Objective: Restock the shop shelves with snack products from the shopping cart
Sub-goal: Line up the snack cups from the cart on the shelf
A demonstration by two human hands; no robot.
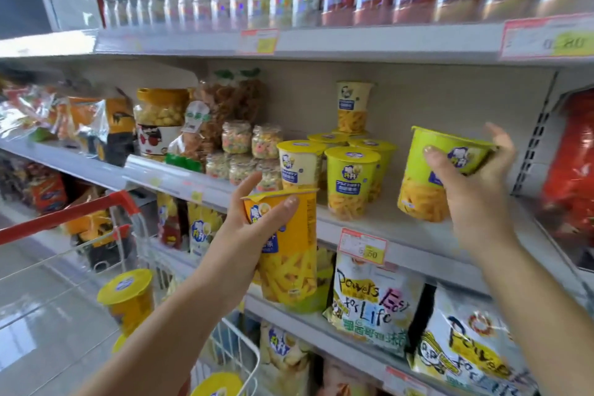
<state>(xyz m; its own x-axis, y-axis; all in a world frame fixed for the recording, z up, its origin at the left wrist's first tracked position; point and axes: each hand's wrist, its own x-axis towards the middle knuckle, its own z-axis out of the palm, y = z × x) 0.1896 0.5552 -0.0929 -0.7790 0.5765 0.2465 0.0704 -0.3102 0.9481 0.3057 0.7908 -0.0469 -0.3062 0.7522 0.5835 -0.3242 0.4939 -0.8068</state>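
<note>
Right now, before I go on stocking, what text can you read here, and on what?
"Powers Easy for Life": white snack bag.
".50", first digit faint: price tag above it.
".20": top-right price tag.
Labels too blurred to read: orange cup in left hand, green cup in right hand.

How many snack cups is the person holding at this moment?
2. An orange-topped cup in the left hand, in front of the middle shelf; a green cup, tilted, in the right hand over that shelf. Neither hand seems to hide another.
</note>
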